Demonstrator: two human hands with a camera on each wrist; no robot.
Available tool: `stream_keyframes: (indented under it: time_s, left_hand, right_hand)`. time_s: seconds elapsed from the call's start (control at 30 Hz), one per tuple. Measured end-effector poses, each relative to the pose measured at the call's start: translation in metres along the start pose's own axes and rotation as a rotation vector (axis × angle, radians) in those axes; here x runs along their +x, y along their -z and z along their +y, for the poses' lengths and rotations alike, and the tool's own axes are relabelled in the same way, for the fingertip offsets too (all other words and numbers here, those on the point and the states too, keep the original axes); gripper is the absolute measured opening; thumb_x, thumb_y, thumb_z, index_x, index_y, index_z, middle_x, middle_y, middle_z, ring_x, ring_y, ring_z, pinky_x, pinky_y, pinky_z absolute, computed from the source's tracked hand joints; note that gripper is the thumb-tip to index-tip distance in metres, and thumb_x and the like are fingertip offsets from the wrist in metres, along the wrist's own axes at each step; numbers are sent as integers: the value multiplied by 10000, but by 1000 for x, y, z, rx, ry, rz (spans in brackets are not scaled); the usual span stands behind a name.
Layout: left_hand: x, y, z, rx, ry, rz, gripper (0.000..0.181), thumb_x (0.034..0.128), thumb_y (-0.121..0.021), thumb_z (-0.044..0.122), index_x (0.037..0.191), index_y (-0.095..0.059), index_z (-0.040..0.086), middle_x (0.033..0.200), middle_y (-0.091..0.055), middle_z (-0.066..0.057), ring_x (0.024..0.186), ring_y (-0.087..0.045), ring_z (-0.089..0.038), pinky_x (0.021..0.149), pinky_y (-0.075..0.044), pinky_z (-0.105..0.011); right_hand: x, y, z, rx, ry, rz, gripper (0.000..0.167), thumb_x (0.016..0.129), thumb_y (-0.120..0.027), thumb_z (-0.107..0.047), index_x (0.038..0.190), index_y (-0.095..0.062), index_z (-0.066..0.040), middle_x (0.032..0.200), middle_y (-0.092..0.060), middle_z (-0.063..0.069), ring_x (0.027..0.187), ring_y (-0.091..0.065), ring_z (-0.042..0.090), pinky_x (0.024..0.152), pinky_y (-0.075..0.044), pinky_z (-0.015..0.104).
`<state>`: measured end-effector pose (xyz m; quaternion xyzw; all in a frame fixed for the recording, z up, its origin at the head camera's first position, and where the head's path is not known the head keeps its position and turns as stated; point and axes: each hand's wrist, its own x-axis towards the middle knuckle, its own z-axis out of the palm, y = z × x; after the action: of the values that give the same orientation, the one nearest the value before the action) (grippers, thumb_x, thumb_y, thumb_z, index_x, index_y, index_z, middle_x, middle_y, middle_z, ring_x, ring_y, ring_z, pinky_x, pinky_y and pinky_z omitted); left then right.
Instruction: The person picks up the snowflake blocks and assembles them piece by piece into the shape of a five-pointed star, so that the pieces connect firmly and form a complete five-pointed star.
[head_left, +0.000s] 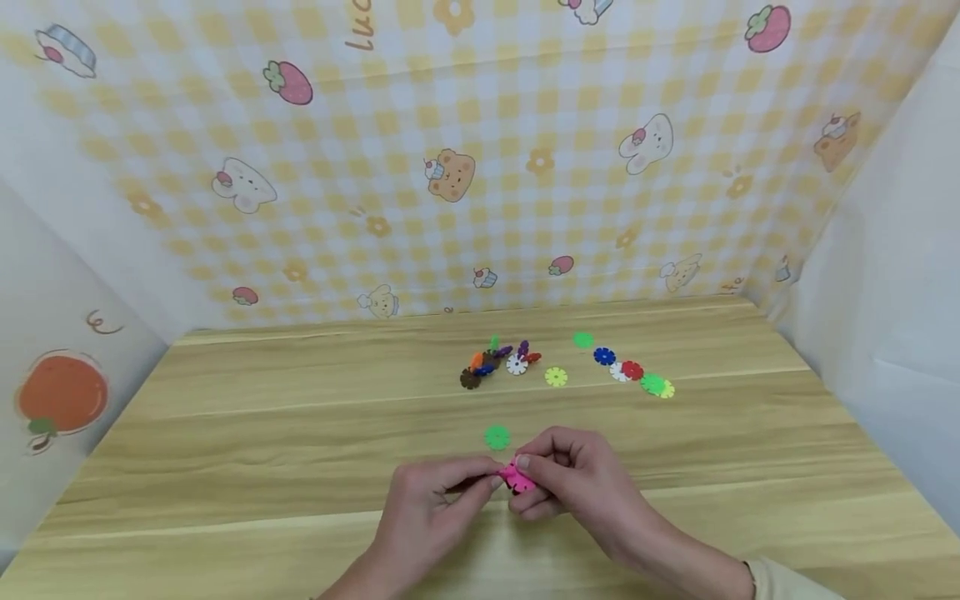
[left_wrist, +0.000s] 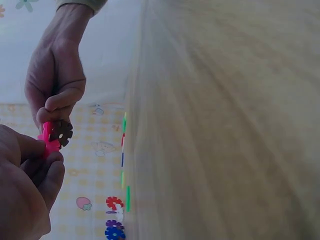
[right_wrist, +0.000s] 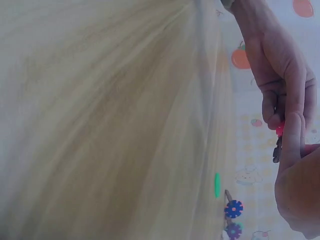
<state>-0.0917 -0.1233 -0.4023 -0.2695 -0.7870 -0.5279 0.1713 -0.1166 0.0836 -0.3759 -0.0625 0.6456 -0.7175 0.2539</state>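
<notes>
My left hand (head_left: 435, 508) pinches a pink notched disc, a snowflake-style interlocking piece, between thumb and fingers. From the other side my right hand (head_left: 581, 477) pinches the joined pink piece (head_left: 519, 477), its thumb lying on the face. In the left wrist view, a dark brown disc (left_wrist: 62, 134) is joined to the pink one and sits at an angle to it. The fingertips of both hands hide part of these pieces. Just beyond the hands, a loose green disc (head_left: 497, 437) lies flat on the table.
Behind lies a joined cluster of brown, orange, blue, purple, white and red discs (head_left: 487, 364). A yellow disc (head_left: 556, 377) is beside it. Farther right, several loose discs form a slanting line with a blue disc (head_left: 604, 357) and a red disc (head_left: 632, 371). A checked cloth backs the wooden table (head_left: 262, 417).
</notes>
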Motion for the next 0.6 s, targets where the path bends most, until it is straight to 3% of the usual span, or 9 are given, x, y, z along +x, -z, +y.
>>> stream_keyframes:
  time_s: [0.23,0.37,0.47,0.53,0.6]
  left_hand:
    - [12,4,-1,9,199,-162,127,917,-736,21,955,-798,125,895,-782,22,757,-683,-26,668,-594,-229]
    - [18,6,-12,46,332,-197,134,913,-732,40,971,-796,142,898,-773,32,740,-663,-48,661,-579,-233]
    - [25,11,-27,-13,544,-143,108,904,-738,74,985,-788,125,887,-757,0,735,-647,-124,619,-544,-224]
    - [32,16,-39,-77,696,-71,113,901,-735,80,1002,-784,94,896,-745,-29,735,-619,-163,591,-508,-225]
    - [40,21,-52,-121,808,0,140,895,-733,66,1027,-775,47,910,-738,-63,743,-600,-182,593,-487,-233]
  right_hand:
    - [4,6,6,-19,-51,-2,266,1017,-630,-156,1122,-641,88,987,-750,173,788,-756,183,763,-628,352]
    - [8,17,11,-45,-93,-32,360,1049,-576,-204,1222,-609,110,1033,-745,178,855,-758,210,809,-623,375]
    - [8,32,15,-90,-132,-11,446,1057,-552,-217,1335,-533,132,1076,-728,180,907,-751,233,836,-619,395]
    - [10,44,18,-134,-137,40,482,1044,-561,-195,1373,-487,150,1081,-722,177,919,-744,235,837,-619,393]
    - [13,58,20,-190,-113,112,494,1032,-568,-151,1400,-456,160,1085,-723,177,910,-744,234,813,-624,382]
